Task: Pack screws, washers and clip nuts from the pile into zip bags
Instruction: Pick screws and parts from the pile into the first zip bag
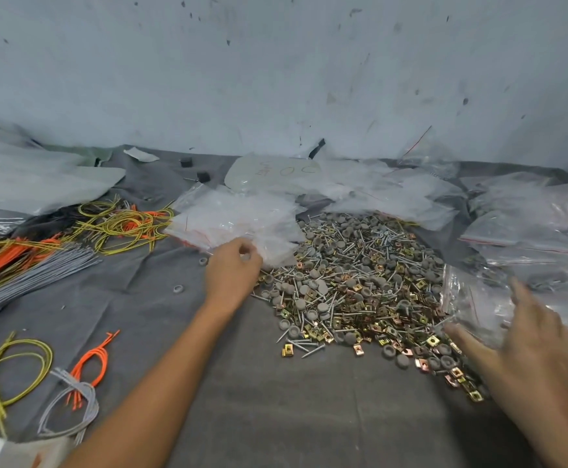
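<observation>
Pile point(360, 285): loose heap, centre-right, fanning out toward near right. Mix of silver screws point(313, 351), grey round washers point(402, 361) and brass-coloured clip nuts point(287, 349). Stack of clear zip bags point(238, 221) with red seal lines overlaps the pile's far-left edge. One crumpled bag point(468, 295) lies on its right edge. More bags point(529, 231) lie far right.

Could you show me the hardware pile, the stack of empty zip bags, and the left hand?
hardware pile point(360, 285): head view, middle of the heap.
stack of empty zip bags point(235, 216): head view, top bag's centre.
left hand point(232, 270): head view, back of the hand.
</observation>
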### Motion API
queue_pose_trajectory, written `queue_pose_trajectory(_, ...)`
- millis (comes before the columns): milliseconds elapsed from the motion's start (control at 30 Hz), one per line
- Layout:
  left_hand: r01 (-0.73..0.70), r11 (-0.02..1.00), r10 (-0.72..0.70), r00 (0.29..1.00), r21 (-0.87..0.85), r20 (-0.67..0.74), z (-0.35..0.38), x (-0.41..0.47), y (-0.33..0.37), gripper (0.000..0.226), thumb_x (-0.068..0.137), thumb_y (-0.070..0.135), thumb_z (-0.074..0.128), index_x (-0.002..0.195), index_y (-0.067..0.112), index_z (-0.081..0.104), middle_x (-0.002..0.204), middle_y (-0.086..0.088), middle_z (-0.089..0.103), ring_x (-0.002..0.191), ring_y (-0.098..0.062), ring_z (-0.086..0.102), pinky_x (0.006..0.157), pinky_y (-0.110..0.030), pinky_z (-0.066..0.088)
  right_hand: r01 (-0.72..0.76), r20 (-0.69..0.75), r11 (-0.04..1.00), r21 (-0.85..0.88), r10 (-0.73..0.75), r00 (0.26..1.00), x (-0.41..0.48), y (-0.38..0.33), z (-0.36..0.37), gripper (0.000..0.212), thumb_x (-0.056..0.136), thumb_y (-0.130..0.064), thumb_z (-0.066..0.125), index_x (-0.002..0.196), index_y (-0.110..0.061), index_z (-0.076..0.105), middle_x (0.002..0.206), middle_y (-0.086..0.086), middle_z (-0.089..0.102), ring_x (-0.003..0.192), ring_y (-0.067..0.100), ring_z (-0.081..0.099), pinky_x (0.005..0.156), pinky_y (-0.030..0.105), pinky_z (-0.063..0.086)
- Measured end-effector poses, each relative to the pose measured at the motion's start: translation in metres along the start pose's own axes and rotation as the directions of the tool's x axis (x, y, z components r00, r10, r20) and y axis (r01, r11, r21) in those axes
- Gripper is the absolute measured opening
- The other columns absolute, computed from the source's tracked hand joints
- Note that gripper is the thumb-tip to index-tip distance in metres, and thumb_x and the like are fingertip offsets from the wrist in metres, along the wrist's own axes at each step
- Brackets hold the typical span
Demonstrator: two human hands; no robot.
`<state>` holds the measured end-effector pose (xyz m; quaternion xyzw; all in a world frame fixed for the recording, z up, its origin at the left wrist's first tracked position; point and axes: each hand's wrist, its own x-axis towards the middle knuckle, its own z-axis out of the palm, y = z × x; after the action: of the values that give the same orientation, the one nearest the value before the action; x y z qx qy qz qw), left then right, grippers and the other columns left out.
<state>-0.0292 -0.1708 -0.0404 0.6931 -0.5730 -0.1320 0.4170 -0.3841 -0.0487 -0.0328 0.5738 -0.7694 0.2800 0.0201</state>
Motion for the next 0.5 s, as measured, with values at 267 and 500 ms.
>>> queue_pose_trajectory(267, 0.014, 0.877, 0.063, 0.988, -0.48, 0.144, -0.019, -0.064, 0.037, 0.007, 0.085, 0.015, 0.071, 0.086, 0.021, 0.066, 0.083, 0.006, 0.07, 0.082, -0.014, 0.066, 0.081, -0.036, 0.052, -0.123, 0.417, 0.672, 0.73, -0.295, 0.86, -0.005, -0.122, 0.021, 0.027, 0.094, -0.04, 0.067, 0.12, -0.032, 0.065, 0.111, -0.018, 0.07, 0.096, -0.003, 0.068, 0.073, 0.019, 0.055)
queue_pose_trajectory(500, 0.25, 0.553, 0.039, 0.945, -0.795, 0.325, -0.024, -0.109, 0.049, 0.031, 0.069, 0.004, 0.067, 0.098, 0.005, 0.055, 0.089, -0.013, 0.07, 0.084, -0.019, 0.068, 0.075, -0.03, 0.057, -0.366, 0.461, 0.327, 0.871, -0.289, 0.839, -0.021, -0.161, 0.052, 0.044, 0.09, -0.02, 0.075, 0.13, -0.021, 0.056, 0.111, 0.009, 0.071, 0.098, 0.027, 0.072, 0.08, 0.039, 0.061)
